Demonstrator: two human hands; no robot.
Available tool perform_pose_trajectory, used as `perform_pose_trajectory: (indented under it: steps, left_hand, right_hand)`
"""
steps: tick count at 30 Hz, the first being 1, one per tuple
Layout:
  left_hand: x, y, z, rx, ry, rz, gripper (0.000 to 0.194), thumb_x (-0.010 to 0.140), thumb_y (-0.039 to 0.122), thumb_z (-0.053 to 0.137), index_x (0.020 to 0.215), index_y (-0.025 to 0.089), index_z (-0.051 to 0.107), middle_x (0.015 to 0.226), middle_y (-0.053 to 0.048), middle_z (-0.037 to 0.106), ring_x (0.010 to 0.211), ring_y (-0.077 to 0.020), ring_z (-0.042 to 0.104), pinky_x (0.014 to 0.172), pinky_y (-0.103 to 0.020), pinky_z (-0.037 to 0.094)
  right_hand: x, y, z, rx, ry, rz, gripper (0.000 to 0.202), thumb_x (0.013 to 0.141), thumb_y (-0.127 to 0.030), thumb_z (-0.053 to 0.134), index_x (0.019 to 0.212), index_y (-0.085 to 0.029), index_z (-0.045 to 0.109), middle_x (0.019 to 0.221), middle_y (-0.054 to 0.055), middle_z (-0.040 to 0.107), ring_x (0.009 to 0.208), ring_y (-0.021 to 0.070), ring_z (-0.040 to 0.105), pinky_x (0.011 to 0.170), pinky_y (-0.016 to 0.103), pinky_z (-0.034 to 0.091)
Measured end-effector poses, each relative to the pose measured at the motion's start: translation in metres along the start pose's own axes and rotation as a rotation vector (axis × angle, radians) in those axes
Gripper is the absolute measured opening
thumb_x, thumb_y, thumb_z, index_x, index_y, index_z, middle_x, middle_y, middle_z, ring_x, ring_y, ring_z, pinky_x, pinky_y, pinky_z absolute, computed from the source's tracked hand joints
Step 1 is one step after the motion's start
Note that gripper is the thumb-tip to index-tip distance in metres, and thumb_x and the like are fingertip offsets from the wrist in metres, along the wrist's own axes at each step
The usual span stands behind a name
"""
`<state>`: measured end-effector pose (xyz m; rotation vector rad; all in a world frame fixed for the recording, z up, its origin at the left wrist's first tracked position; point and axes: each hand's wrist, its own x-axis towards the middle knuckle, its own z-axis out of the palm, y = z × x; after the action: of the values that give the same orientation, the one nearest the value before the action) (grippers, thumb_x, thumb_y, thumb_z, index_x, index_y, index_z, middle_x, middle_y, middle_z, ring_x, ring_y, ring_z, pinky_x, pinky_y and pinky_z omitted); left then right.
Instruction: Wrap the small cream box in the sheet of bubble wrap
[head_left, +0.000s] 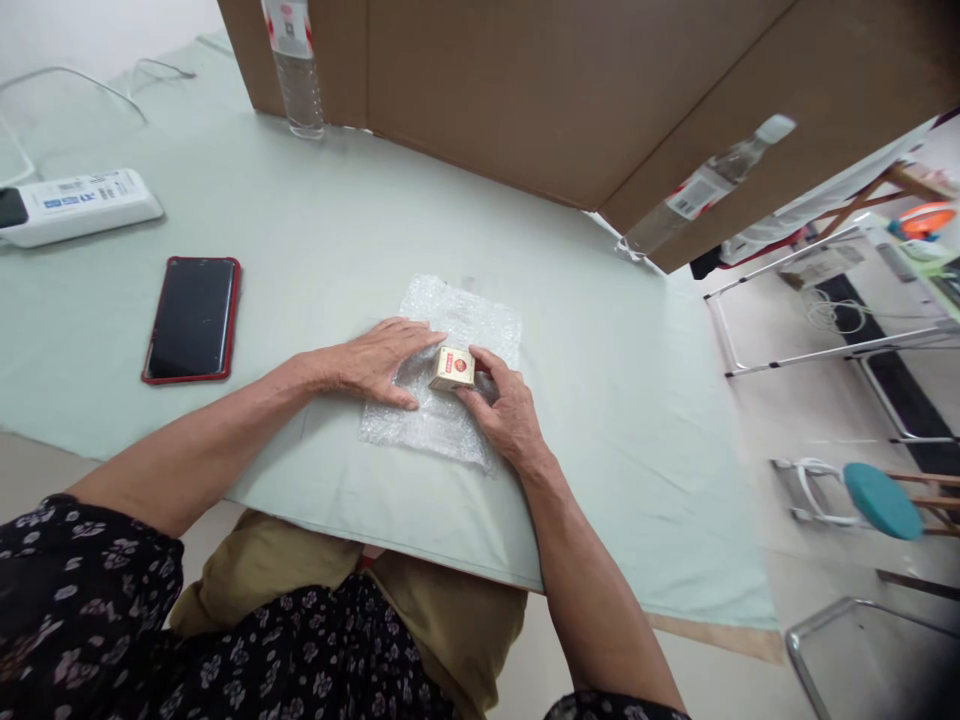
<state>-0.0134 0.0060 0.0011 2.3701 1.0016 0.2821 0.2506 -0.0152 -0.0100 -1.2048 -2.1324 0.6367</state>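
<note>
A small cream-coloured box (454, 368) with red print sits on a sheet of bubble wrap (420, 428) near the table's front edge. My right hand (504, 405) grips the box at its right end, thumb in front and fingers behind. To the left of the box, my left hand (379, 365) rests on the bubble wrap with thumb and fingers spread. Its fingertips come close to the box, and nothing is held in it. The underside of the box is hidden.
A phone in a red case (193, 320) and a white power strip (90, 208) lie left on the pale green tablecloth (615, 400). Cardboard panels (480, 90) stand behind, with a water bottle (296, 75) and a second bottle (694, 195) before them. A teal stool (883, 500) is at right.
</note>
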Motion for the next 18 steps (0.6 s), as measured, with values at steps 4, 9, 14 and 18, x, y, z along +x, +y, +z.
perform_pose_trajectory:
  steps: [4,9,14,18]
  left_hand:
    - [0.0002,-0.0017,0.0009,0.007,0.012,0.004,0.103,0.078,0.07,0.064,0.159,0.021,0.022,0.164,-0.017,0.031,0.151,-0.0401,0.024,0.124,-0.057,0.017]
    - [0.0,-0.0028,0.0018,0.007,0.022,0.018,0.102,0.078,0.07,0.064,0.159,0.023,0.023,0.164,-0.016,0.032,0.151,-0.0388,0.026,0.124,-0.055,0.018]
    - [-0.0001,-0.0031,0.0018,0.008,0.024,0.027,0.101,0.08,0.067,0.065,0.159,0.022,0.022,0.163,-0.017,0.032,0.152,-0.0386,0.025,0.124,-0.057,0.017]
    - [-0.0004,-0.0025,0.001,0.002,0.026,0.032,0.101,0.079,0.067,0.065,0.159,0.022,0.023,0.163,-0.016,0.033,0.151,-0.04,0.026,0.123,-0.057,0.018]
  right_hand:
    - [-0.0004,0.0012,0.0018,0.007,0.013,-0.008,0.053,0.086,-0.031,0.069,0.138,-0.026,0.057,0.131,0.008,0.07,0.115,0.0269,0.067,0.105,0.047,0.047]
    - [-0.0001,0.0012,0.0025,0.0,0.011,-0.002,0.052,0.087,-0.033,0.069,0.137,-0.027,0.057,0.132,0.007,0.07,0.114,0.0273,0.068,0.105,0.047,0.047]
    - [0.0008,0.0012,0.0016,-0.004,-0.003,-0.016,0.052,0.088,-0.032,0.068,0.138,-0.028,0.057,0.133,0.007,0.069,0.115,0.0274,0.068,0.105,0.048,0.047]
    - [0.0008,0.001,0.0012,-0.006,-0.01,-0.016,0.052,0.088,-0.033,0.067,0.139,-0.029,0.056,0.134,0.007,0.069,0.116,0.0275,0.068,0.106,0.048,0.046]
